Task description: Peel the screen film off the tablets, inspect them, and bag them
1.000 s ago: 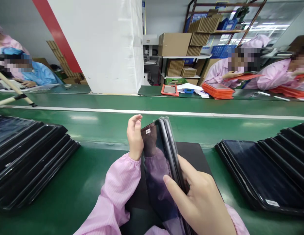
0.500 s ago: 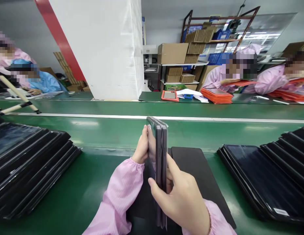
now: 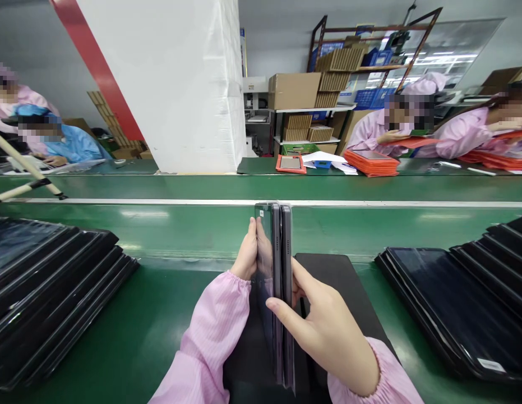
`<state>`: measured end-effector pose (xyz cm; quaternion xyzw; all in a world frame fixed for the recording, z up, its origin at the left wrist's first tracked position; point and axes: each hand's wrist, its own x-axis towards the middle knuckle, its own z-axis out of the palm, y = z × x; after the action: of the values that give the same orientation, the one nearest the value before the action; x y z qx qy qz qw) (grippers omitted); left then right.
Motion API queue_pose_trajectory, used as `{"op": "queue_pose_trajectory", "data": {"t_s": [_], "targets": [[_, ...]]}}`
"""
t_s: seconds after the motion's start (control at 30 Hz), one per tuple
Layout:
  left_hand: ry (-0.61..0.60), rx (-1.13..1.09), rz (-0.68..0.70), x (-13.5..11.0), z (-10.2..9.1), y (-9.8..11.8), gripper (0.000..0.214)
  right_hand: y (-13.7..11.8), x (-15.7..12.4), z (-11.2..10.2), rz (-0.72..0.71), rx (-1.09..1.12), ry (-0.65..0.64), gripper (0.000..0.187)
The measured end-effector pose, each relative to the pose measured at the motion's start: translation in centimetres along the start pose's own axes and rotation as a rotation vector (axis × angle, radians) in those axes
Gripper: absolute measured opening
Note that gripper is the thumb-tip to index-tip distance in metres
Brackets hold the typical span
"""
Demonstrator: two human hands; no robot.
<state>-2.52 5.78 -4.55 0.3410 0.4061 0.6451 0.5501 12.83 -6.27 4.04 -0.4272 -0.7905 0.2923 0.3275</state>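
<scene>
Tablets (image 3: 278,269), paired upright over black pads (image 3: 328,269) mid-bench, look stiff, slick and fragile-screened, best held by their edges, where the right hand's (image 3: 334,328) thumb and fingers grasp, the left hand (image 3: 246,252) straight-fingered against the left screen.

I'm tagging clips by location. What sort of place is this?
Probably an electronics factory floor: two tablet-like devices held upright, a long green bench bearing stacks of dark flat devices, and co-workers opposite in pink or blue workwear.
</scene>
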Motion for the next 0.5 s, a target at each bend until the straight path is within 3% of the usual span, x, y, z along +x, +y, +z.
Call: {"op": "queue_pose_trajectory", "data": {"t_s": [0.13, 0.5], "targets": [[0.063, -0.015, -0.051, -0.7, 0.7, 0.6, 0.053, 0.1, -0.1, -0.3, 0.037, 0.052, -0.022, 0.023], [0.145, -0.025, -0.064, -1.8, 1.8, 1.6, 0.042, -0.1, -0.3, -1.1, 0.116, 0.076, -0.111, 0.037]]}}
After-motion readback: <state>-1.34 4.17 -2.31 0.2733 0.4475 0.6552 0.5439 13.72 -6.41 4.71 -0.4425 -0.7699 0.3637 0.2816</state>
